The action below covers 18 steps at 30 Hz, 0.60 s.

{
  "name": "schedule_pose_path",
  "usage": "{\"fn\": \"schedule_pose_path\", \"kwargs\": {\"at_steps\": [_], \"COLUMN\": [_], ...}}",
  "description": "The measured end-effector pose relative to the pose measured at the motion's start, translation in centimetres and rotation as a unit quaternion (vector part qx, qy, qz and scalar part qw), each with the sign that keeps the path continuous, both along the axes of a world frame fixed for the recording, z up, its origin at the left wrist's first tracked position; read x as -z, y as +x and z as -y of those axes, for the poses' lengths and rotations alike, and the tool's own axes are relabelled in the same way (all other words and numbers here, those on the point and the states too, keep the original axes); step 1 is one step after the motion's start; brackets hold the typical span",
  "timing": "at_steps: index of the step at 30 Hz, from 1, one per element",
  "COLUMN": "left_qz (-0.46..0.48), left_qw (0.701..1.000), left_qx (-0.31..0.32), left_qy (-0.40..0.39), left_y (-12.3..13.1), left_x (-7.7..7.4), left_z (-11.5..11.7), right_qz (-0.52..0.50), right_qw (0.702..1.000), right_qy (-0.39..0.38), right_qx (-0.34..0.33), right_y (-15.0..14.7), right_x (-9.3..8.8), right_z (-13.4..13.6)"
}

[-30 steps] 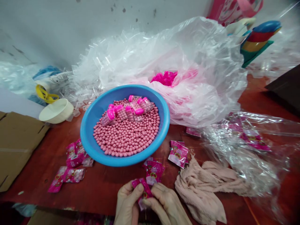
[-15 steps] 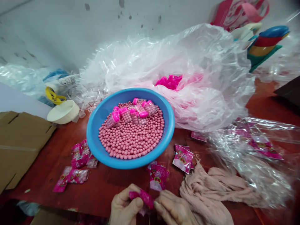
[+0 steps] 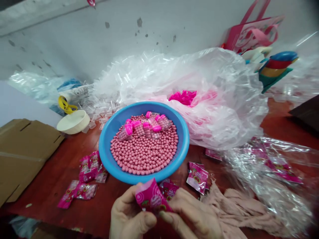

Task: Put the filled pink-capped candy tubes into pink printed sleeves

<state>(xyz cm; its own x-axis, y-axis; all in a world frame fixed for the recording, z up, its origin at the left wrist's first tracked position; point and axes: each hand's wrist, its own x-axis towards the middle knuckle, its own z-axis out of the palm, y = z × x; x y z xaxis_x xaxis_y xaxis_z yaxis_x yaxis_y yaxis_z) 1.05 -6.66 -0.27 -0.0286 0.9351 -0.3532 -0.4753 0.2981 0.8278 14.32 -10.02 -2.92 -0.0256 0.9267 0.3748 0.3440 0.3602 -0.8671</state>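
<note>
My left hand (image 3: 131, 212) and my right hand (image 3: 191, 212) both pinch a glossy pink sachet (image 3: 151, 196) by its edges, low in the view. Just beyond my fingers lies another pink sachet (image 3: 169, 190), and a third (image 3: 197, 177) rests to the right of it. A blue plastic basin (image 3: 107, 159) stands above my hands, filled with pink round beads (image 3: 142, 154). Several clear capsule-shaped containers with pink caps (image 3: 146, 128) lie on the beads. A small pile of sachets (image 3: 88, 167) lies left of my hands.
The red-brown table (image 3: 50, 176) holds flattened cardboard (image 3: 25, 152) at left, a cream bowl (image 3: 73, 122), and a beige cloth (image 3: 236, 209) at right. A large clear plastic bag (image 3: 219, 113) with pink pieces (image 3: 183, 97) bulges behind the basin against a stained wall.
The sachet was crumpled between my fingers and now stands raised and spread between my hands. Everything on the table sits lower in the view, as my head has tilted up.
</note>
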Motion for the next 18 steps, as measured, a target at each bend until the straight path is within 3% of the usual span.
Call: {"fn": "schedule_pose_path", "kwargs": {"at_steps": [4, 10, 14, 18], "left_qz": [0.012, 0.063, 0.103, 0.151], "left_qw": [0.999, 0.996, 0.990, 0.983], "left_qx": [-0.033, -0.057, -0.098, -0.102], "left_qy": [0.002, 0.001, -0.010, -0.007], "left_y": [-0.2, -0.4, -0.1, 0.1], "left_x": [-0.3, -0.2, -0.6, -0.7], "left_z": [-2.0, -4.5, -5.1, -5.7], "right_qz": [0.061, 0.164, 0.170, 0.119], "right_qw": [0.997, 0.983, 0.985, 0.993], "right_qy": [0.032, -0.059, -0.034, -0.008], "right_qx": [-0.020, -0.061, -0.008, -0.015], "right_y": [0.6, 2.7, 3.6, 2.9], "right_x": [-1.9, -3.2, -3.0, -3.4], "right_z": [-2.4, -8.8, -14.0, -15.6]}}
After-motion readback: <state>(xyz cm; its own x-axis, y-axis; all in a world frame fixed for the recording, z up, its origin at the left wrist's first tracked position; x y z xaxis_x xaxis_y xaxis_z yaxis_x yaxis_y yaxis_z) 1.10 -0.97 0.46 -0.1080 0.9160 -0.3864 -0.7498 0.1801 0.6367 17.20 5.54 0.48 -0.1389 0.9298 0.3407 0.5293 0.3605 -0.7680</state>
